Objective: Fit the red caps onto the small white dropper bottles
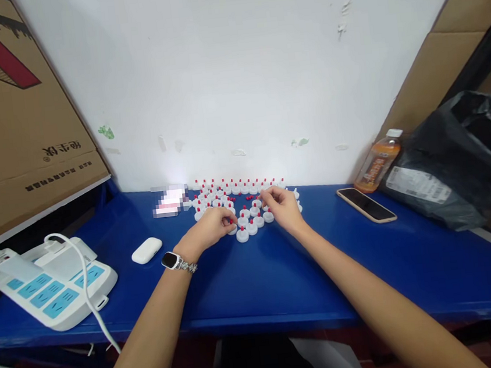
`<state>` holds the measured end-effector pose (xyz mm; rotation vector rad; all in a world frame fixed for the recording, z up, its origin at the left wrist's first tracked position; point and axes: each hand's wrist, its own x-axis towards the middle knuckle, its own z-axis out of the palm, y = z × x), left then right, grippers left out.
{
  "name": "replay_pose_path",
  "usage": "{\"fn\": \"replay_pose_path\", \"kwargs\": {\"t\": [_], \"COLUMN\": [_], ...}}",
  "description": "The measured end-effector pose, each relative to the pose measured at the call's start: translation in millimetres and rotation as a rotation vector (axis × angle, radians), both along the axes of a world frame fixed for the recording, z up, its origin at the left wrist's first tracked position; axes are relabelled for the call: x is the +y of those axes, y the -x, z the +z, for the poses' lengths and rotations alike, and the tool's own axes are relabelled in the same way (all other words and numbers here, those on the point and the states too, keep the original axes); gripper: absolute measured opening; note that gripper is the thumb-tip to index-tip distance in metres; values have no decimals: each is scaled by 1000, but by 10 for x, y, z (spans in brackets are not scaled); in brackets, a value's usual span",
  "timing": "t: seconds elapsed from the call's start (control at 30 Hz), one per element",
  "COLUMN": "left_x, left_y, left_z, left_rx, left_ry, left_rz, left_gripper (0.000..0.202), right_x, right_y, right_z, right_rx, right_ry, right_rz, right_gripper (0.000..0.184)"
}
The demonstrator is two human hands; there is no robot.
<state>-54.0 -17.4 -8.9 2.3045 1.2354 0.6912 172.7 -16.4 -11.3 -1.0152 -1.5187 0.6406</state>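
Many white round nozzle caps (243, 236), most with small red tips, stand grouped on the blue table against the wall. My left hand (214, 223), wearing a watch (171, 260), pinches one red-tipped cap (232, 230) at the group's near left side. On the right side of the group, my right hand (284, 208) has thumb and forefinger pressed together just above the caps. What they hold, if anything, is too small to make out. Between the hands, several loose red tips (249, 197) lie behind the nearer caps. My right hand hides some white caps without tips (296, 193).
To the left are a power strip (55, 295) with white cables, a white earbud case (146, 250) and a blurred-out bright item (171, 201). A phone (366, 204), an orange drink bottle (377, 164) and a black plastic bag (450, 168) sit right. A large carton (23, 114) leans left.
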Motion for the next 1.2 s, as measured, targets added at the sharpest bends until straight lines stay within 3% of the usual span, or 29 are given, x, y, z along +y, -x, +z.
{"fn": "replay_pose_path", "kwargs": {"t": [0.13, 0.2, 0.33, 0.4, 0.5, 0.6, 0.73, 0.83, 0.93, 1.0, 1.1, 1.2], "left_x": [-11, -45, -130, -145, -100, -5, 67, 64, 80, 111, 146, 131], "left_y": [-3, -14, -121, -239, -475, -710, -924, -987, -935, -824, -582, -350], "left_z": [22, 75, 199, 244, 286, 311, 310, 276, 226, 190, 141, 105], "left_rx": [-29, -31, -47, -68, -39, 10, 4, -26, -1, 23, 44, 119], "left_ry": [-11, -94, -342, -386, -346, -303, -318, -387, -402, -349, -284, -334], "left_rz": [7, 23, 37, -5, -87, -141, -148, -168, -233, -229, -129, -5], "left_gripper": [24, 24, 17, 17, 17, 18, 21, 36, 37, 34, 37, 36], "right_x": [61, 58, -3, -19, 4, 26, -69, -191, -239, -185, 39, 361], "right_y": [-161, -314, -681, -824, -925, -913, -802, -644, -460, -367, -303, -277], "right_z": [48, 59, -37, -130, -244, -252, -128, -36, 16, 42, 85, 131], "right_rx": [8, -24, -270, -410, -498, -455, -283, -60, 100, 109, -16, -335], "right_ry": [-38, -51, -8, 61, 174, 213, 118, 48, 43, 40, 12, 7], "right_rz": [-119, -227, -400, -432, -402, -349, -318, -158, 56, 124, 89, -20], "right_gripper": [35, 36, 23, 23, 23, 11, 5, 12, 23, 26, 25, 15]}}
